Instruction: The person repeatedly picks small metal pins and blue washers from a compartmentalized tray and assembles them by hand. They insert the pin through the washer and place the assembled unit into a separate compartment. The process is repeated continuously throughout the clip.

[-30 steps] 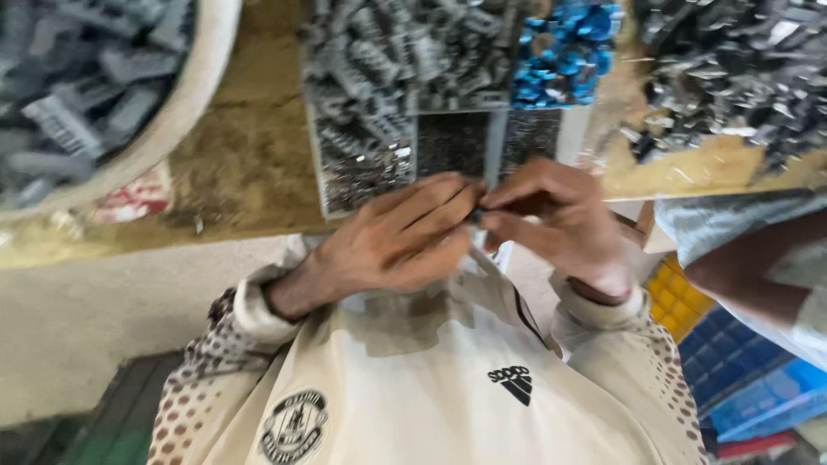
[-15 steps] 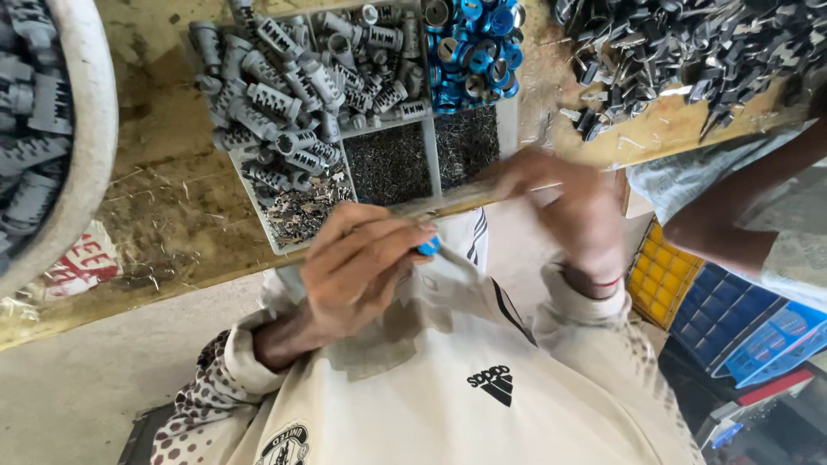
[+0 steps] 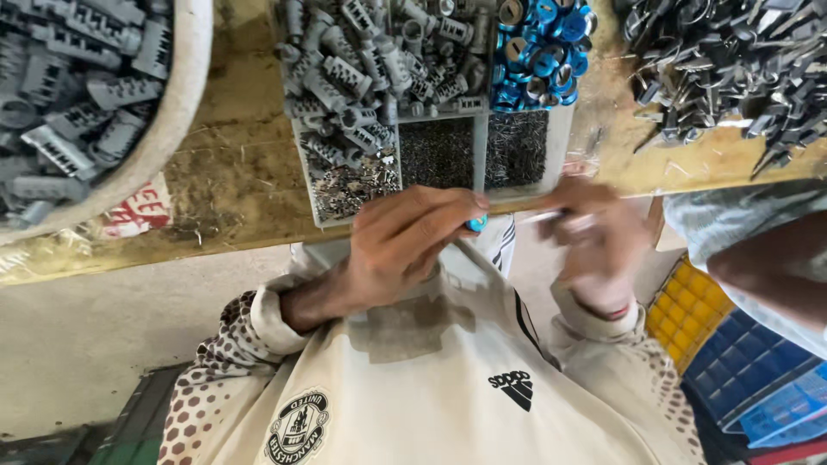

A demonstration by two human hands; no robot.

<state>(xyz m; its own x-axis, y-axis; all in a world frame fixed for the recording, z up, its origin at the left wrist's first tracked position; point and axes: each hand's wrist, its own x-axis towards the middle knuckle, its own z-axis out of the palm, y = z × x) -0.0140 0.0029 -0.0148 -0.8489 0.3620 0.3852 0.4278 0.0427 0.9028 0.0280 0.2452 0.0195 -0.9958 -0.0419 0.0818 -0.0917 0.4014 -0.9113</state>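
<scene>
My left hand (image 3: 405,245) is at the front edge of the wooden bench, its fingertips pinched on a small part with a blue cap (image 3: 475,224). A short gap to the right, my right hand (image 3: 594,241) is blurred by motion, with its fingers closed around what looks like a thin pale piece (image 3: 538,215). Both hands hover just below a divided white tray (image 3: 562,146). The tray holds grey plastic parts (image 3: 345,77), blue caps (image 3: 543,52) and dark small pins (image 3: 439,151).
A large white tub (image 3: 185,95) of grey parts stands at the left on the bench (image 3: 241,172). A heap of dark metal parts (image 3: 732,60) lies at the right. Another person's arm and sleeve (image 3: 758,258) reach in from the right. Blue and yellow bins (image 3: 732,370) sit below.
My hands were joined at the fingertips a second ago and have drawn apart. The right hand has moved right, and the left keeps the blue-capped part.
</scene>
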